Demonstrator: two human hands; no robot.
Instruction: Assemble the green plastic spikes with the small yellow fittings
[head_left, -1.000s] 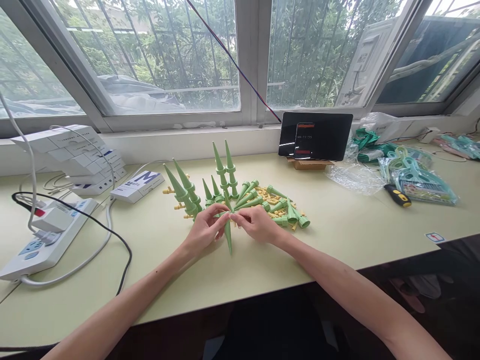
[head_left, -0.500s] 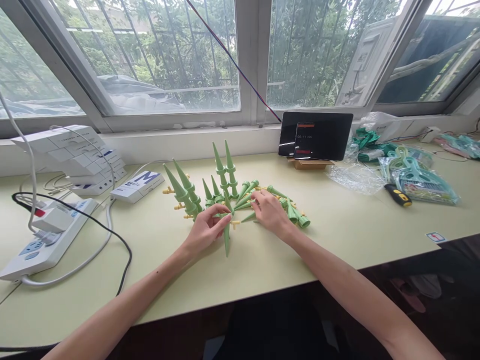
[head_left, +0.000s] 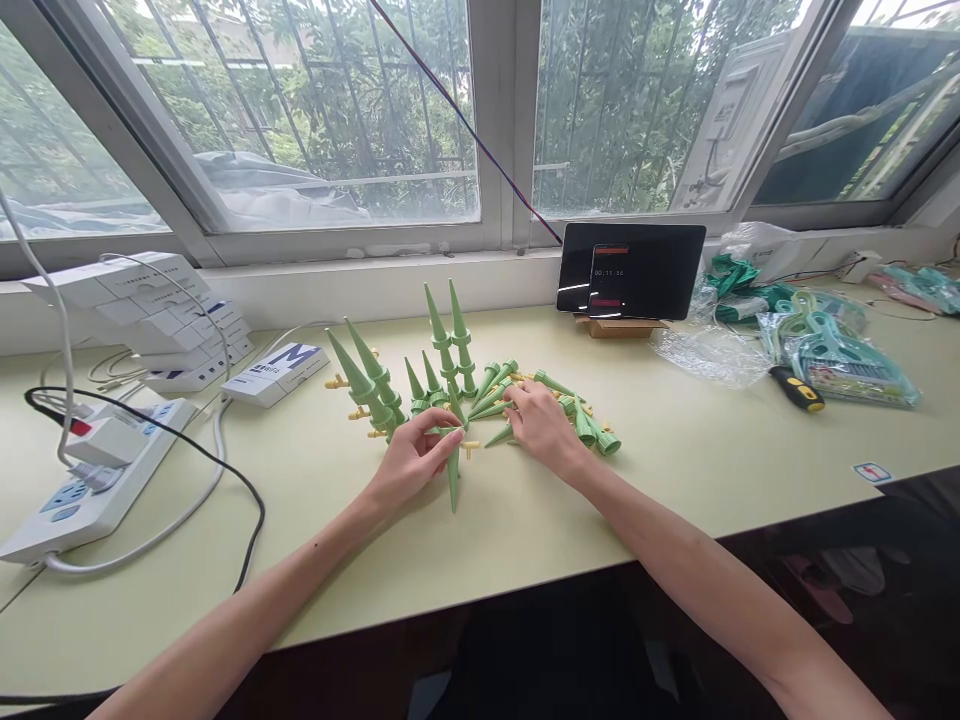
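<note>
My left hand (head_left: pixel 411 462) pinches the wide end of a green cone spike (head_left: pixel 453 478), whose tip points toward me; a small yellow fitting (head_left: pixel 470 449) sticks out at its side. My right hand (head_left: pixel 541 424) lies on the pile of loose green spikes and yellow fittings (head_left: pixel 581 420), fingertips touching a spike there; whether it grips one I cannot tell. Several assembled spikes (head_left: pixel 448 340) stand upright behind the hands, more leaning at the left (head_left: pixel 365 380).
A white power strip (head_left: pixel 82 480) with black and white cables lies at left, beside stacked white boxes (head_left: pixel 150 310). A dark tablet (head_left: pixel 630 268) leans at the window sill. Plastic bags of green parts (head_left: pixel 817 345) and a yellow-black tool (head_left: pixel 796 389) lie at right.
My right hand left the spike held by my left hand and moved back-right to the loose pile. My left hand kept hold of the spike.
</note>
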